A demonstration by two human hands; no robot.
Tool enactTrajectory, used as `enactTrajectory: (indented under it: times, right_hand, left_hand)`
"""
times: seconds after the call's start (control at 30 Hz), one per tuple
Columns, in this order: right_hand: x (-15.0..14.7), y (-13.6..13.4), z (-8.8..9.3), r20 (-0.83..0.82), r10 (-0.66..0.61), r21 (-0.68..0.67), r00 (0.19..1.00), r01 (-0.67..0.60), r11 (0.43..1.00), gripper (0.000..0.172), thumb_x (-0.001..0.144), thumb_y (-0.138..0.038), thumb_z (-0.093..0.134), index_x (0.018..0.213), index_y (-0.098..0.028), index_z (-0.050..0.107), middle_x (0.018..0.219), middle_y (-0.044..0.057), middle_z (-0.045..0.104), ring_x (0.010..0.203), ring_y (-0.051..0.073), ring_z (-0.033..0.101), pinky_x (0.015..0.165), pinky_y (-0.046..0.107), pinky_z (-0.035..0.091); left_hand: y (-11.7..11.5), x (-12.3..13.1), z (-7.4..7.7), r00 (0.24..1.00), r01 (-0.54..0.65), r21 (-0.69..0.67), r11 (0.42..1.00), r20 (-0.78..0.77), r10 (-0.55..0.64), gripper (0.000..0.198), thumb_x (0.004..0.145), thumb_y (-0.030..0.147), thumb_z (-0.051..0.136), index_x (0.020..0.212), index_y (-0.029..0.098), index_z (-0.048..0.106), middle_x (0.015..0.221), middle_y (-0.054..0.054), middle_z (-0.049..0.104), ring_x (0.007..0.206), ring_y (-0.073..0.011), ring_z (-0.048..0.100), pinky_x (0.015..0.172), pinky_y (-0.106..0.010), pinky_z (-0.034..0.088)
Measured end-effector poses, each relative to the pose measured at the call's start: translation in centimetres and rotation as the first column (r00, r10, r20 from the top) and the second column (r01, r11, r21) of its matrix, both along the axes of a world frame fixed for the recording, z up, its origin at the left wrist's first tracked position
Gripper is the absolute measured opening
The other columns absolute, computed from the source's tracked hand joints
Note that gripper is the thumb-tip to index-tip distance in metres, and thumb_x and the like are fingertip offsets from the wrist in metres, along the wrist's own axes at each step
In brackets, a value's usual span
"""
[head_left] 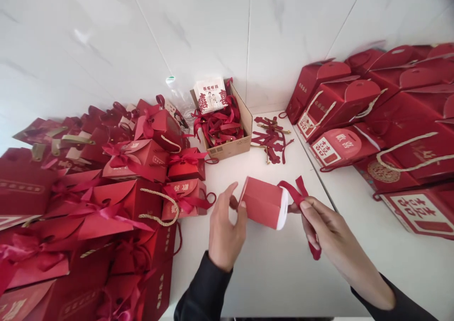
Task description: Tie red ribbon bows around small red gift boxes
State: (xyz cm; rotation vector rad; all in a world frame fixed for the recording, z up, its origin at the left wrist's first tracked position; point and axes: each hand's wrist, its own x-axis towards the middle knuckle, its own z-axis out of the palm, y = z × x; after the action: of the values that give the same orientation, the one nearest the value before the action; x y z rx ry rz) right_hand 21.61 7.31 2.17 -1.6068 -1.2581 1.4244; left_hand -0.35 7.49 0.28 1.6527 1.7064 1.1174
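Observation:
A small red gift box lies on its side above the white table in front of me, its white-edged end facing right. My left hand is at the box's left end, with the thumb and curled fingers against it and the index finger raised. Between the thumb and fingers of my right hand is a dark red ribbon. One part of the ribbon reaches toward the white-edged end, and a tail hangs below the hand. Whether it is fastened to the box is hidden.
Many red gift boxes with bows crowd the left side. Behind stands a cardboard box of ribbons with a printed white box, beside a clear plastic bottle. Dark red tags lie right of it. Rope-handled red boxes fill the right.

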Motion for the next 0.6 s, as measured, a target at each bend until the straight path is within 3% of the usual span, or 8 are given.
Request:
enactTrajectory:
  times: [0.1, 0.23, 0.4, 0.53, 0.6]
  right_hand:
    - [-0.8, -1.3, 0.3, 0.02, 0.07, -0.028, 0.997, -0.069, 0.997, 0.047, 0.102, -0.067, 0.044, 0.085, -0.025, 0.057, 0.055, -0.009, 0.034, 0.046, 0.012, 0.033, 0.044, 0.025, 0.032]
    - [-2.3, -2.2, 0.6, 0.151, 0.23, 0.095, 0.961, -0.245, 0.965, 0.035, 0.105, -0.053, 0.048, 0.088, -0.025, 0.059, 0.069, -0.004, 0.051, 0.053, 0.013, 0.042, 0.048, 0.025, 0.036]
    - [-3.4, -2.1, -0.1, 0.345, 0.199, 0.317, 0.917, -0.314, 0.895, 0.016, 0.102, -0.041, 0.056, 0.096, -0.027, 0.061, 0.091, 0.004, 0.066, 0.072, 0.018, 0.067, 0.052, 0.024, 0.049]
    - [-3.0, -2.5, 1.4, 0.296, 0.171, 0.285, 0.94, -0.258, 0.923, 0.021, 0.102, -0.046, 0.056, 0.097, -0.027, 0.066, 0.087, 0.002, 0.071, 0.07, 0.018, 0.069, 0.056, 0.025, 0.054]
    - [-2.5, -3.4, 3.0, 0.285, 0.133, 0.219, 0.949, -0.2, 0.955, 0.027, 0.099, -0.053, 0.059, 0.098, -0.028, 0.07, 0.082, 0.002, 0.074, 0.063, 0.018, 0.067, 0.054, 0.026, 0.055]
  left_hand:
    - [-4.4, 0.3, 0.2, 0.99, -0.051, 0.001, 0.999, -0.134, 0.05, 0.042, 0.101, 0.018, 0.052, 0.142, 0.02, 0.057, 0.084, -0.001, 0.06, 0.075, -0.0156, 0.061, 0.076, -0.027, 0.052]
    - [-8.7, 0.7, -0.3, 0.964, -0.101, -0.032, 0.994, -0.25, 0.09, 0.053, 0.096, 0.011, 0.053, 0.147, 0.026, 0.054, 0.077, 0.002, 0.054, 0.066, -0.0155, 0.055, 0.066, -0.027, 0.048]
    - [-9.3, 1.4, 0.0, 0.97, -0.119, -0.071, 0.99, -0.223, 0.1, 0.052, 0.098, 0.038, 0.061, 0.148, 0.026, 0.057, 0.088, -0.005, 0.058, 0.076, -0.0221, 0.059, 0.07, -0.034, 0.05]
    - [-9.1, 1.9, 2.8, 0.958, -0.263, 0.003, 0.965, -0.116, 0.262, 0.051, 0.099, 0.057, 0.053, 0.137, 0.025, 0.067, 0.109, -0.012, 0.059, 0.101, -0.0296, 0.06, 0.082, -0.041, 0.052]
    - [-9.3, 2.5, 4.8, 0.947, -0.32, -0.008, 0.948, 0.031, 0.32, 0.045, 0.1, 0.058, 0.052, 0.124, 0.026, 0.074, 0.093, -0.009, 0.06, 0.084, -0.0243, 0.06, 0.074, -0.036, 0.051]
